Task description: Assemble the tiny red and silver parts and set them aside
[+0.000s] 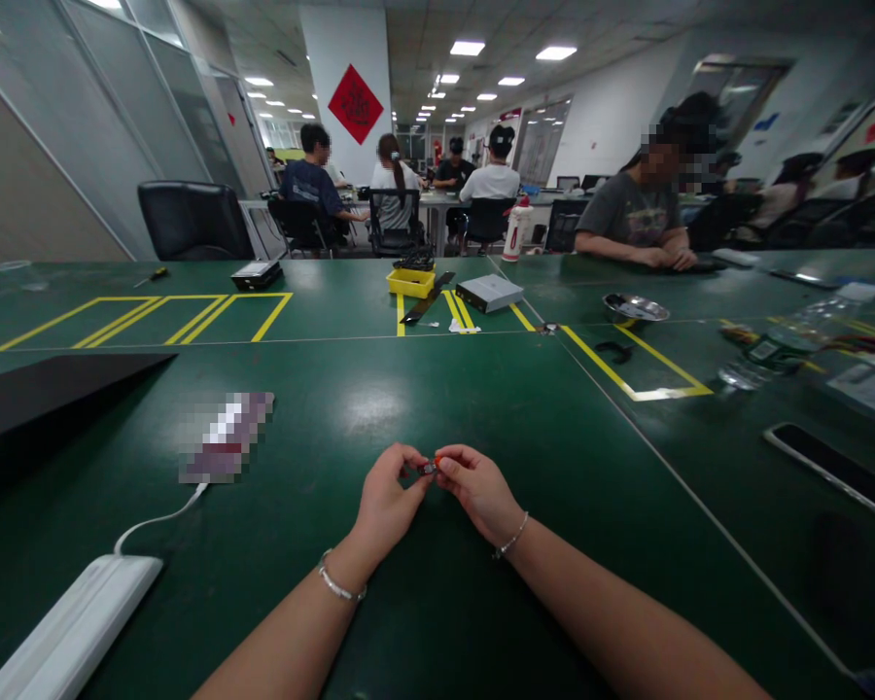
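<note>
Both my hands meet over the green table (365,399), fingertips almost touching. Between thumb and forefinger, my left hand (390,491) pinches a small metallic piece (428,468), its exact kind too small to make out. My right hand (477,491) pinches a small orange piece (438,462) right against the metallic one. Whether the two pieces are joined I cannot tell, since the fingers cover most of them.
On the left lie a phone (229,437) and a white power bank (73,622) joined by a cable. A yellow bin (410,283), grey box (489,293), metal bowl (635,309) and water bottle (780,345) stand farther back. Another phone (838,472) lies right. A person sits across.
</note>
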Motion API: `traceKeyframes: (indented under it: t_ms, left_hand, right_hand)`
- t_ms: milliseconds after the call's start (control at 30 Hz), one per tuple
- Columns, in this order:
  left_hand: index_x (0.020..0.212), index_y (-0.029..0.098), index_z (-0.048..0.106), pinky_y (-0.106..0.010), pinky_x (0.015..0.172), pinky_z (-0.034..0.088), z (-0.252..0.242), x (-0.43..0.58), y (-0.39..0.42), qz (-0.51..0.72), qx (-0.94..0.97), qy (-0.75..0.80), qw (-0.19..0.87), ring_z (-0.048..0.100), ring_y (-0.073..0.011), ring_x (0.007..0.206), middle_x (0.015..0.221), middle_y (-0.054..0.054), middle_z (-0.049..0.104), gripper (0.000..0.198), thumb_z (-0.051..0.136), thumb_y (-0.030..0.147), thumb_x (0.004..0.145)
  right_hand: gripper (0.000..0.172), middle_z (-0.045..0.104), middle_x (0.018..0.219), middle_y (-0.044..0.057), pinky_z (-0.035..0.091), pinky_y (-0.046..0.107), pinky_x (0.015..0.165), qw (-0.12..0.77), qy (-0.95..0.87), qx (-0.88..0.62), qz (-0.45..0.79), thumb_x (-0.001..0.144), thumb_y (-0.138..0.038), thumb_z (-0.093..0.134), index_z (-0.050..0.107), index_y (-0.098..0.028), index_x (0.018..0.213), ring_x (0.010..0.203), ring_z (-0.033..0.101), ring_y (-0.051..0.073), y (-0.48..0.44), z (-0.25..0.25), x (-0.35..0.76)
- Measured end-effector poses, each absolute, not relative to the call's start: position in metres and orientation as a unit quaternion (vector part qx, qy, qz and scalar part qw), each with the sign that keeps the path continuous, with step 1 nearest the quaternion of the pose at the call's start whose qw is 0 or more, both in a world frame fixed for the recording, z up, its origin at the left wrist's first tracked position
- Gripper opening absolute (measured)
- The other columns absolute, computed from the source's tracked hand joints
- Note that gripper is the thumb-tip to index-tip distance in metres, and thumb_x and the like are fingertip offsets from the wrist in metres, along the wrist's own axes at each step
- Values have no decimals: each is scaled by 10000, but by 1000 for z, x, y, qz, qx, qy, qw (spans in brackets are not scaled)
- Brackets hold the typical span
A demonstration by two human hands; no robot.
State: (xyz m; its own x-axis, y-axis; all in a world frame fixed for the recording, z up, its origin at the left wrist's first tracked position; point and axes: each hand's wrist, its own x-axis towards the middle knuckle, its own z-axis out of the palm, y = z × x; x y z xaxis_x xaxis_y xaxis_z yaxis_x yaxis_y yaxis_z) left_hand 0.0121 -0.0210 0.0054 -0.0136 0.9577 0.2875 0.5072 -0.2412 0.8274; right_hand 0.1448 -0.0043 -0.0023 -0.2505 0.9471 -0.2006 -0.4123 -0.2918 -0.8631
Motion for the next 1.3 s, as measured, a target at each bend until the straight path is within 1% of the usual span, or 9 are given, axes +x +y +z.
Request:
traceKeyframes:
  t_ms: [200, 500, 733, 933, 1033, 1100, 1167, 1233, 1300]
  left_hand:
    - [690, 191, 487, -234, 607, 366, 6, 13, -24, 439, 671, 559, 210, 453, -111, 641, 672, 23, 502, 68, 523, 155, 645]
    - [612, 199, 450, -242, 626, 370, 8, 14, -27, 490, 629, 555, 238, 481, -126, 653, 648, 24, 499, 96, 532, 149, 620]
    - [618, 195, 453, -231, 617, 372, 9, 12, -27, 471, 642, 561, 227, 497, -120, 638, 648, 23, 515, 86, 535, 184, 639]
    - [627, 193, 461, -238, 618, 378, 7, 11, -26, 466, 648, 558, 227, 496, -119, 634, 654, 24, 515, 79, 537, 174, 633]
    - [669, 199, 471, -256, 638, 386, 9, 13, -25, 447, 679, 538, 224, 490, -129, 663, 681, 18, 509, 74, 524, 157, 639]
    - [749, 204, 481, -279, 684, 389, 11, 15, -25, 427, 706, 521, 220, 489, -144, 734, 758, 2, 517, 144, 534, 146, 629]
    - [858, 211, 475, -315, 748, 379, 13, 15, -25, 412, 723, 513, 212, 475, -170, 842, 878, -24, 514, 252, 551, 159, 624]
    - [943, 220, 454, -349, 798, 359, 13, 13, -25, 401, 728, 517, 206, 450, -190, 925, 973, -43, 495, 313, 541, 187, 645]
    - [969, 223, 448, -366, 824, 346, 10, 9, -23, 391, 727, 527, 202, 446, -191, 945, 995, -47, 492, 292, 502, 204, 682]
  right_hand:
    - [200, 586, 689, 14, 395, 272, 636, 486, -398, -422, 654, 578, -287, 621, 608, -155, 729, 606, 500, 100, -6, -5, 142]
    - [276, 616, 768, 45, 398, 297, 681, 483, -439, -429, 625, 642, -375, 546, 634, -165, 797, 686, 510, 138, -15, 2, 142]
    - [270, 619, 757, 28, 397, 321, 695, 462, -536, -427, 563, 690, -380, 485, 630, -194, 821, 728, 524, 161, -18, 5, 147]
    - [220, 622, 801, 25, 390, 314, 733, 459, -557, -427, 544, 671, -347, 515, 629, -209, 799, 777, 539, 166, -18, 9, 149]
    - [173, 614, 745, 8, 406, 288, 673, 454, -547, -425, 561, 616, -315, 576, 610, -205, 746, 707, 543, 145, -15, 9, 146]
    - [161, 604, 700, -1, 407, 278, 641, 452, -549, -432, 554, 587, -300, 601, 594, -198, 712, 662, 538, 133, -9, 10, 148]
    - [179, 604, 704, 6, 403, 281, 648, 453, -556, -456, 527, 590, -309, 593, 586, -192, 725, 668, 537, 134, 4, 14, 158]
    - [222, 608, 737, 22, 397, 292, 668, 466, -559, -502, 467, 603, -339, 572, 583, -188, 765, 693, 538, 143, 22, 21, 184]
    - [268, 609, 758, 40, 389, 303, 668, 485, -554, -575, 357, 611, -371, 547, 584, -180, 795, 704, 534, 155, 41, 27, 226]
